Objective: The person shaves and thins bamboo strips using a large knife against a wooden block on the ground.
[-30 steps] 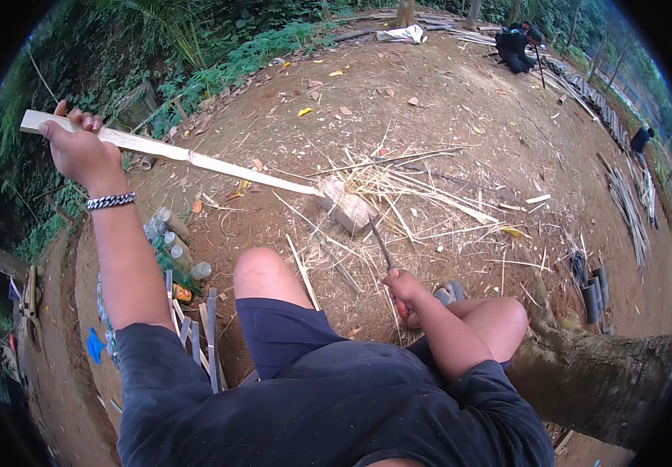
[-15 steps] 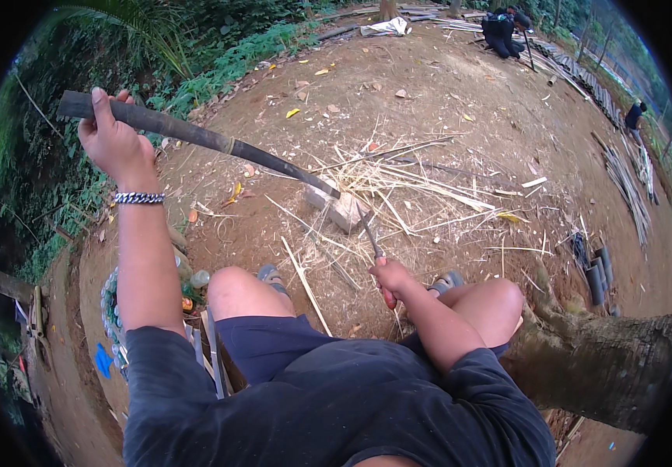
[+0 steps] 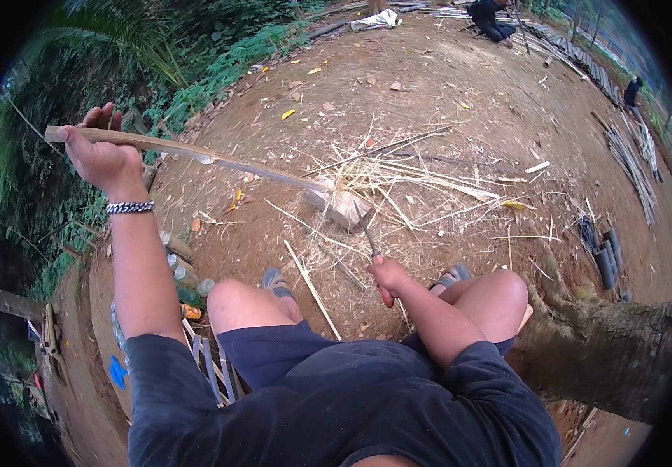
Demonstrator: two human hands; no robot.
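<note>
At upper left, the left hand, fingers loosely spread, supports one bamboo strip slanting to one wooden block at centre. Below centre, the right hand grips one knife. Pale slivers above centre, too many to count, suggest some cutting done; how much remains cannot be told.

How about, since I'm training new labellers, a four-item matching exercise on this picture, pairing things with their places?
Column one
1. knife
2. chain bracelet
3. wooden block
4. long strip

Column two
A. on the ground, among pale shavings
B. against the left hand
C. gripped in the right hand
D. around the left wrist

Right pairs: 1-C, 2-D, 3-A, 4-B
</note>
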